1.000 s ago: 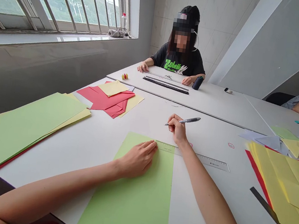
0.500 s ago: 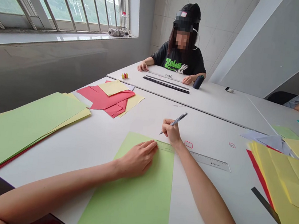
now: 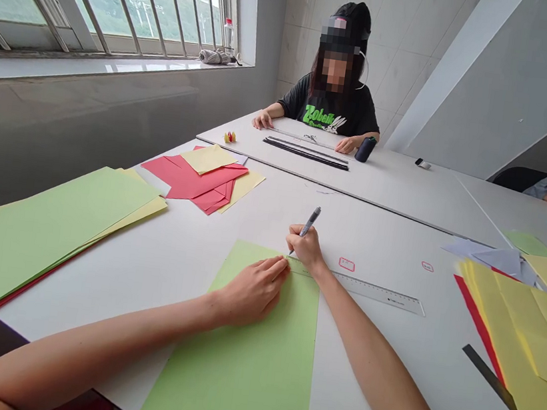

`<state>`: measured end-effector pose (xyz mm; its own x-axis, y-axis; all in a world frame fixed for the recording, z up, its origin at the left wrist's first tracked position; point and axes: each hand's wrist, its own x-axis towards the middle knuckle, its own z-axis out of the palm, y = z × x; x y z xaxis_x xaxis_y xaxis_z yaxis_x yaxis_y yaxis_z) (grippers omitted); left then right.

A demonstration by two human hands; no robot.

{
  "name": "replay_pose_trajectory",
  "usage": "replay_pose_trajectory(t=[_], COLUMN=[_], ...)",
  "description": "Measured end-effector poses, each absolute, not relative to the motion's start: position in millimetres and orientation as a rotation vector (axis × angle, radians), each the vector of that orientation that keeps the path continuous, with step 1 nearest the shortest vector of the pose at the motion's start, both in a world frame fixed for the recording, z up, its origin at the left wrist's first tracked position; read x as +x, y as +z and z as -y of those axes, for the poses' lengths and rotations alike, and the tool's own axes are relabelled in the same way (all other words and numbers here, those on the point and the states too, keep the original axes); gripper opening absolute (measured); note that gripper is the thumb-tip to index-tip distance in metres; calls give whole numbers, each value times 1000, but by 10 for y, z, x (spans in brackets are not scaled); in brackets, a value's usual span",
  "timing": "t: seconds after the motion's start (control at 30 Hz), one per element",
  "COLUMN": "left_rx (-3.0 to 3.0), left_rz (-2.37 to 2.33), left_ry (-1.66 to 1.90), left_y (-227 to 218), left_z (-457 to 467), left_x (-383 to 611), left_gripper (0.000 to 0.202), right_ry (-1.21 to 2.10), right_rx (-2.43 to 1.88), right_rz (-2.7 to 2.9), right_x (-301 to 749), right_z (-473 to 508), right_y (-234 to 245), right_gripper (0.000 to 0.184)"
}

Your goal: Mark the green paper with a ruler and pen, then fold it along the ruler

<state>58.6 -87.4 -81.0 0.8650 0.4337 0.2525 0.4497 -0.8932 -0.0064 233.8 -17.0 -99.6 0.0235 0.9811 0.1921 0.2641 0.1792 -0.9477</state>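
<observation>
A light green sheet of paper lies lengthwise in front of me on the white table. Across its far edge rests a clear ruler, which sticks out to the right past the paper. My left hand lies flat on the sheet, fingers stretched out, their tips pressing on the ruler's left end. In my right hand a pen is gripped nearly upright. Its tip is down by the ruler's left end, close to my left fingertips; whether it touches the paper I cannot tell. My right wrist covers part of the ruler.
A stack of green and yellow sheets is at left; red and yellow papers lie beyond. Folded yellow papers and a dark strip are at right. Across the table sits a person near black strips.
My right hand has moved slightly left and down, bringing the pen tip to the ruler's end, and the pen stands more upright. My left hand stays in place.
</observation>
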Motion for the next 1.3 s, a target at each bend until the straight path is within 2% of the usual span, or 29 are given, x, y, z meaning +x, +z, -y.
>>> replay_pose_trajectory(t=[1.3], left_rx=[-2948], left_rz=[704], left_ry=[-331], left_y=[-818], left_z=[871], left_x=[584], left_gripper=[40], right_ry=[878], right_rx=[-1305], right_rz=[1459], right_x=[2333], right_z=[174], right_y=[-995], right_gripper=[22])
